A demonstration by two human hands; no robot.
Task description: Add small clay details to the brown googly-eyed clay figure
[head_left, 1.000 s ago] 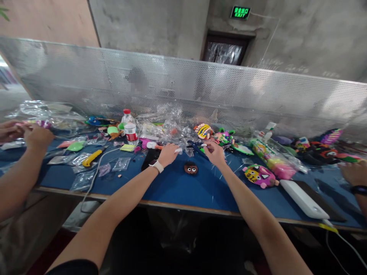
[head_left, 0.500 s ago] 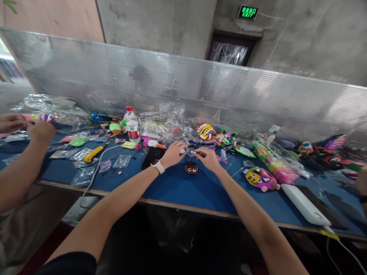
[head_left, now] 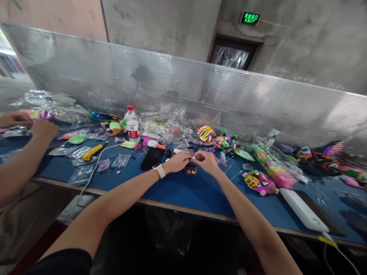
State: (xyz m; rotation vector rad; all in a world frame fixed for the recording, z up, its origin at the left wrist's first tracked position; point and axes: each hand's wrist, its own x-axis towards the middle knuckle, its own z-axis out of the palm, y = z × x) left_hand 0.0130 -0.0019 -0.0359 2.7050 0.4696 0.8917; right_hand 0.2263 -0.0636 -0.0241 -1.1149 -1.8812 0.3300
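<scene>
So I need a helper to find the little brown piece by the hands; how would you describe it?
Start at the blue table and find the two hands meeting at its middle. Just below the left hand and right hand lies the brown round piece. It alone is dark brown with two white eyes, unlike the pink tiger piece further right.

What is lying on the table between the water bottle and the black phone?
In the head view, a pale yellow-green flat piece lies between the water bottle and the black phone, on the blue table.
</scene>
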